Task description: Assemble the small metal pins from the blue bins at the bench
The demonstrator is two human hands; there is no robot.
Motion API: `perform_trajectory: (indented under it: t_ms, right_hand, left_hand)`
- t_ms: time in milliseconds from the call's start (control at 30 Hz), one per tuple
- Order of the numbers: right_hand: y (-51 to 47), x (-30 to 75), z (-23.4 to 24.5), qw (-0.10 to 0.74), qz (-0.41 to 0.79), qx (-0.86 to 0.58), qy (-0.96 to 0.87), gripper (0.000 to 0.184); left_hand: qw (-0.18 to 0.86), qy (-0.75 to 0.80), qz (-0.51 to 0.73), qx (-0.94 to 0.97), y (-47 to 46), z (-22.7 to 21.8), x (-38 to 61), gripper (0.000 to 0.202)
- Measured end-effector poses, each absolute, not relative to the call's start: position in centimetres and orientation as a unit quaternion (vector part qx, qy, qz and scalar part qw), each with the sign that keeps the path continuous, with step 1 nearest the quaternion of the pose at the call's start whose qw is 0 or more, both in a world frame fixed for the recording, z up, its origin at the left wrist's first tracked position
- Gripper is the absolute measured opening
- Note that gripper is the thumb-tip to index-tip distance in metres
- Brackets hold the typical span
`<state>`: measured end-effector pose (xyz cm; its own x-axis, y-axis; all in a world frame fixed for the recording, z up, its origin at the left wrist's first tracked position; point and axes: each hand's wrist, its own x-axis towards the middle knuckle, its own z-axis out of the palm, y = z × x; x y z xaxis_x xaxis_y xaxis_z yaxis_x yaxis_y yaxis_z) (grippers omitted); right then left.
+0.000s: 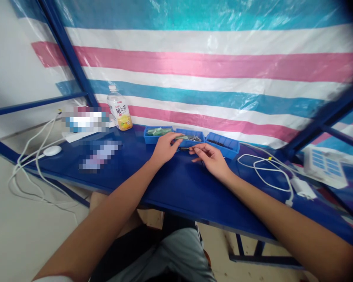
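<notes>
My left hand [164,148] rests on the blue table [176,184] with its fingers curled round a small green strip [180,138]. My right hand [210,157] lies just to its right, fingertips pinched on a small dark part [184,149] between the two hands. Behind them stand three blue trays: the left tray [157,134] holds green pieces, the middle tray [191,137] holds small metal parts, the right tray [223,144] has dark compartments.
A drink bottle [120,107] stands at the back left beside blurred items. White cables [32,156] and a round white puck [52,150] lie at the left. A white cable with adapter [282,176] and a white device [326,166] lie at the right. Striped tarp hangs behind.
</notes>
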<state>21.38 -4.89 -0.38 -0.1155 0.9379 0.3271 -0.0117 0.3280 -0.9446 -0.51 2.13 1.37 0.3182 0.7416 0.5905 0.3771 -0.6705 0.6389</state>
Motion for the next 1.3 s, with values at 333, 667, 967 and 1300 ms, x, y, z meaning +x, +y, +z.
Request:
perform_trajectory:
  t_ms: [333, 667, 967, 1300]
  right_hand:
    - [-5.3, 21.1, -0.7, 0.476, 0.402, -0.401, -0.671, 0.034]
    - [-5.5, 21.0, -0.6, 0.477, 0.395, -0.405, -0.673, 0.036]
    - [-5.4, 21.0, -0.6, 0.475, 0.395, -0.405, -0.674, 0.035]
    - [-5.4, 20.9, -0.4, 0.471, 0.393, -0.413, -0.673, 0.035]
  left_hand:
    - [-0.022, 0.602, 0.349, 0.718, 4.8, 0.8, -4.7, 0.044]
    - [-0.029, 0.638, 0.346, 0.687, 4.0, 0.6, -4.3, 0.064]
    - [0.037, 0.411, 0.353, 0.84, 2.7, 1.3, -2.4, 0.031]
    - [0.104, 0.437, 0.276, 0.85, 2.9, 0.3, -3.2, 0.029]
